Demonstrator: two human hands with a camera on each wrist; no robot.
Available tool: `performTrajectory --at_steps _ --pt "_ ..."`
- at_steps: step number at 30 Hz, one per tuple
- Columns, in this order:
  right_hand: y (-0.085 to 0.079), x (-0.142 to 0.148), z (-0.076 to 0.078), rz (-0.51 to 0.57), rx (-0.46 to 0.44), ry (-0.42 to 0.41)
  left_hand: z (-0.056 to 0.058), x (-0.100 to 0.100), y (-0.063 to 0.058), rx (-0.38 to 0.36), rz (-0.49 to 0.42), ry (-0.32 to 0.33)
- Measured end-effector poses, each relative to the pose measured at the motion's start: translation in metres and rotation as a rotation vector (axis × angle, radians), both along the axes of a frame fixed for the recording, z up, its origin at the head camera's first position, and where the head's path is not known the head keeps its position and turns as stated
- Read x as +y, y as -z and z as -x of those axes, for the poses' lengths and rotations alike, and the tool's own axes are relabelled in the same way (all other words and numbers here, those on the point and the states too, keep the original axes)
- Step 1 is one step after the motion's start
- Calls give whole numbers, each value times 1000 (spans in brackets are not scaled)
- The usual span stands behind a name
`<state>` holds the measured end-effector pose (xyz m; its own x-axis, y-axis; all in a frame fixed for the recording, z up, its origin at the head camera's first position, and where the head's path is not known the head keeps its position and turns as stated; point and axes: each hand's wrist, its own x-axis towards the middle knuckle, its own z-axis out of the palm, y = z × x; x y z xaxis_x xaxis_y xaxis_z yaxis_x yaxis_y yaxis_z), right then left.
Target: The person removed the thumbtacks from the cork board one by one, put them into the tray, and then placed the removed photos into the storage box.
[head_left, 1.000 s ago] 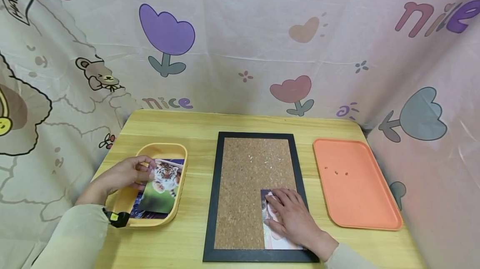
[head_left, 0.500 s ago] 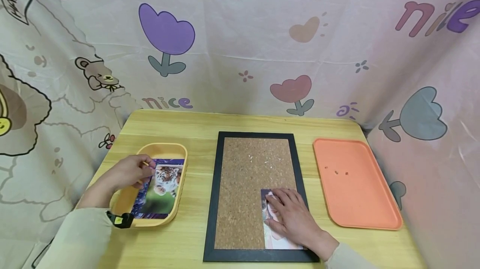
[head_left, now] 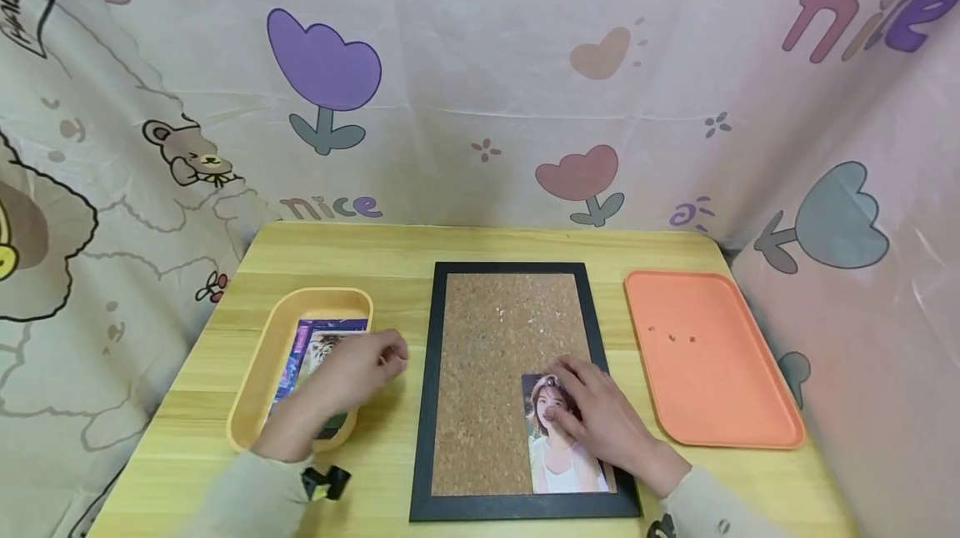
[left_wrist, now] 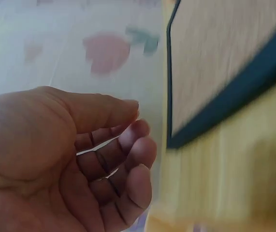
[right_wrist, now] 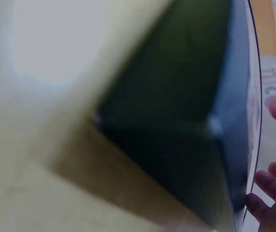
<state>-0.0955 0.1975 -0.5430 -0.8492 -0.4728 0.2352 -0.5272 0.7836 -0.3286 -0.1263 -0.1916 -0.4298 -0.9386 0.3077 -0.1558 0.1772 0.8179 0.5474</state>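
Note:
My left hand [head_left: 360, 371] is in the air between the yellow tray [head_left: 258, 392] and the corkboard [head_left: 480, 371]. Its fingers are loosely curled with the thumb tip close to the index finger, and nothing shows between them in the left wrist view, where the hand [left_wrist: 108, 159] is seen from the palm side. Partly covered by that arm, a tiger picture card [head_left: 324, 344] lies on purple cards [head_left: 333, 324] in the tray. My right hand [head_left: 603, 417] rests with relaxed fingers over the right edge of a portrait photo card [head_left: 555, 455] in the board's lower right corner.
An orange tray [head_left: 720, 379] with several tiny bits on it lies to the right of the board. The board's black frame [head_left: 426, 404] stands up a little from the wooden table [head_left: 397, 271]. A printed curtain [head_left: 450, 62] surrounds the table.
My left hand has left the tiger card, now flat in the tray, and moved right toward the board. My right hand has lifted and shifted slightly, uncovering more of the portrait card.

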Motion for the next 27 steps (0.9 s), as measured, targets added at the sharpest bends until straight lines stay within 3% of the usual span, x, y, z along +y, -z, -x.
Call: performTrajectory --at_steps 8,15,19,27 --pt "-3 8 13 56 102 86 -21 83 35 111 4 163" --pt "2 5 14 121 78 153 -35 137 67 133 95 275" --pt "6 1 12 149 52 173 -39 154 78 138 185 304" --pt "9 -2 12 151 33 195 -40 162 91 32 290 351"
